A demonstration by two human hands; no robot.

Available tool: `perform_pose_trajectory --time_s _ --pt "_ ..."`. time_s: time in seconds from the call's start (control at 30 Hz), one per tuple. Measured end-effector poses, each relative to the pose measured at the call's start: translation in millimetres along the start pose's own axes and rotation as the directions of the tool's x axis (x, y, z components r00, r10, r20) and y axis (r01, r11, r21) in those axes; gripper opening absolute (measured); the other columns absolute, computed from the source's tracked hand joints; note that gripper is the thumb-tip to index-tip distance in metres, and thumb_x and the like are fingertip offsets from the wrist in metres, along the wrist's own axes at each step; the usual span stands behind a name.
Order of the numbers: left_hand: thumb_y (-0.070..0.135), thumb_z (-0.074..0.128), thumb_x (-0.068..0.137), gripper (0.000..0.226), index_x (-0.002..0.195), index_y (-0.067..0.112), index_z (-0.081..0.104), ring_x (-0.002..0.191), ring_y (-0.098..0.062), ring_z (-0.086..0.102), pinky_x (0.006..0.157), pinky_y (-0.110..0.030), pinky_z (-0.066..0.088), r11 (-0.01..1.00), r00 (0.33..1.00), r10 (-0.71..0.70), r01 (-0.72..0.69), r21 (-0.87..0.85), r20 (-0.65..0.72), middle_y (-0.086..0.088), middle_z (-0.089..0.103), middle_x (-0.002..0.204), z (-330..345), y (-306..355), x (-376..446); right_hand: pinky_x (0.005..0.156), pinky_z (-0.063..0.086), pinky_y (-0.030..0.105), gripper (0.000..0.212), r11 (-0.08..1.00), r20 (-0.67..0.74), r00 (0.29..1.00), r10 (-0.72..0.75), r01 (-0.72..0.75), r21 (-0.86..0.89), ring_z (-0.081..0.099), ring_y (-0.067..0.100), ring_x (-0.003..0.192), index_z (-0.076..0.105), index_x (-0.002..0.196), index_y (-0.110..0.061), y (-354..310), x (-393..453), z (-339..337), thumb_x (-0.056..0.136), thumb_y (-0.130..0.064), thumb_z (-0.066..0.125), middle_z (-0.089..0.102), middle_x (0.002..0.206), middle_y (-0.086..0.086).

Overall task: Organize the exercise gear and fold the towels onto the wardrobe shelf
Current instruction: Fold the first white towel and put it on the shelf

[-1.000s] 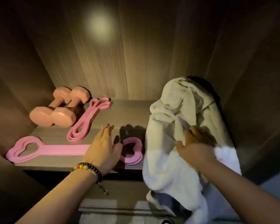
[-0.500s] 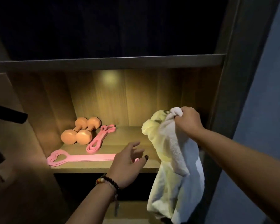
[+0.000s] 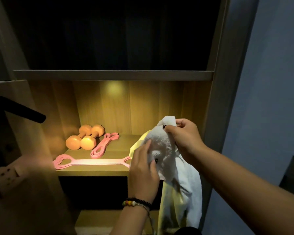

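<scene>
Lit from above, the wardrobe shelf [image 3: 95,168] lies just beyond my grip. My right hand [image 3: 185,139] pinches the towel [image 3: 180,192] by its top, long axis hanging straight down below; my left hand [image 3: 143,168] clutches it lower, nearer the shelf.

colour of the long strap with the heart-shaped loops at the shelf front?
Pink. The strap shows best in the head view, lying along the front edge of the lit shelf.

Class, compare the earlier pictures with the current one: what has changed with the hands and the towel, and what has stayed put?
The left hand left the shelf and took hold of the towel, which the right hand lifted. Dumbbells and both pink bands stayed put.
</scene>
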State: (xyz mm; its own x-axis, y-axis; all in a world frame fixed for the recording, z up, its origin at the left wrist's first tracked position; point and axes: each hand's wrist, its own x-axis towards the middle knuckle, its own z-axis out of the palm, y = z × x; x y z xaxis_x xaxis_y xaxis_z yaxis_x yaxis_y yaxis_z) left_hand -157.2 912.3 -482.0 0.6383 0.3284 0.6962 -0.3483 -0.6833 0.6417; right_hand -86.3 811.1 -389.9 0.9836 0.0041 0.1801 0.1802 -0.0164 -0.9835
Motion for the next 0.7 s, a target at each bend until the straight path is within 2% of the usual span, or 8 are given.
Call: perform_pose_trajectory --time_s 0.1,0.17,0.23,0.3,0.4,0.5,0.6,0.7 --pt "0.008 0.069 0.085 0.047 0.123 0.030 0.053 0.109 0.003 0.053 0.091 -0.030 0.053 0.996 0.999 -0.029 0.026 -0.084 -0.031 0.017 0.053 0.117 -10.7 -12.1 10.6 0.088 0.055 0.043 0.020 0.998 -0.017 0.998 -0.060 0.060 -0.013 0.063 0.022 0.096 0.064 0.101 -0.013 -0.5 0.3 -6.8 0.082 -0.007 0.068 0.065 0.099 0.005" --pt "0.024 0.074 0.079 0.070 0.135 0.041 0.034 0.126 0.006 0.038 0.105 -0.024 0.040 0.995 0.986 -0.042 0.056 -0.081 0.163 0.021 0.038 0.134 -10.4 -22.7 8.0 0.090 0.054 0.045 0.021 0.998 -0.045 0.997 -0.054 0.056 0.040 0.063 0.021 0.097 0.064 0.103 -0.012 -1.0 4.2 -11.2 0.083 -0.004 0.066 0.065 0.101 0.006" --pt "0.039 0.076 0.073 0.102 0.146 0.047 0.004 0.140 0.003 0.012 0.113 -0.024 0.020 0.998 0.946 -0.036 0.020 0.054 0.322 0.026 0.010 0.149 -4.6 -31.1 -3.0 0.091 0.054 0.044 0.022 0.997 -0.063 0.996 -0.063 0.066 0.047 0.062 0.020 0.099 0.064 0.104 -0.013 -2.0 6.0 -12.7 0.083 -0.005 0.066 0.064 0.103 0.004" --pt "0.039 0.076 0.074 0.112 0.145 0.048 -0.010 0.138 0.006 0.006 0.110 -0.020 0.018 0.996 0.951 -0.068 0.046 0.079 0.302 0.027 0.003 0.151 3.0 -36.4 -14.5 0.092 0.053 0.041 0.022 0.995 -0.042 0.995 -0.094 0.096 0.027 0.060 0.018 0.102 0.063 0.105 -0.017 -1.1 5.9 -13.1 0.085 -0.009 0.066 0.063 0.106 0.001" --pt "0.016 0.073 0.079 0.090 0.146 0.042 0.019 0.133 -0.004 0.030 0.098 -0.014 0.034 0.970 0.969 -0.199 0.216 -0.110 0.149 0.010 0.029 0.148 7.9 -33.7 -14.0 0.086 0.055 0.033 0.023 0.993 0.122 0.986 -0.116 0.118 -0.014 0.061 0.018 0.103 0.064 0.105 -0.020 2.4 1.2 -15.7 0.085 -0.011 0.067 0.064 0.107 0.000" --pt "0.010 0.053 0.074 0.039 0.106 0.032 0.061 0.100 -0.013 0.061 0.076 -0.013 0.049 0.888 0.952 -0.285 0.307 -0.342 0.113 0.007 0.067 0.107 6.5 -26.0 -2.6 0.082 0.057 0.029 0.021 0.999 0.356 0.933 -0.054 0.052 0.016 0.065 0.017 0.100 0.068 0.106 -0.018 8.9 -3.4 -23.6 0.086 -0.012 0.067 0.068 0.105 0.001" --pt "-0.006 0.045 0.080 0.034 0.075 0.019 0.068 0.074 -0.018 0.061 0.058 -0.018 0.050 0.692 0.879 -0.470 0.425 -0.583 0.083 0.004 0.069 0.072 2.1 -15.9 2.4 0.089 0.056 0.032 0.027 0.985 0.382 0.924 -0.007 -0.060 0.162 0.068 0.014 0.098 0.064 0.119 -0.014 32.3 -8.5 -32.1 0.095 -0.010 0.054 0.071 0.104 0.002" --pt "-0.002 0.049 0.087 0.026 0.077 0.013 0.068 0.065 -0.016 0.063 0.054 -0.024 0.053 0.455 0.836 -0.522 0.439 -0.774 0.167 0.000 0.070 0.069 1.4 3.8 7.2 0.107 0.042 0.033 0.042 0.922 0.388 0.911 -0.138 0.261 -0.285 0.054 0.010 0.119 0.052 0.134 -0.021 78.8 -24.4 -36.2 0.097 -0.003 0.046 0.057 0.130 0.000"
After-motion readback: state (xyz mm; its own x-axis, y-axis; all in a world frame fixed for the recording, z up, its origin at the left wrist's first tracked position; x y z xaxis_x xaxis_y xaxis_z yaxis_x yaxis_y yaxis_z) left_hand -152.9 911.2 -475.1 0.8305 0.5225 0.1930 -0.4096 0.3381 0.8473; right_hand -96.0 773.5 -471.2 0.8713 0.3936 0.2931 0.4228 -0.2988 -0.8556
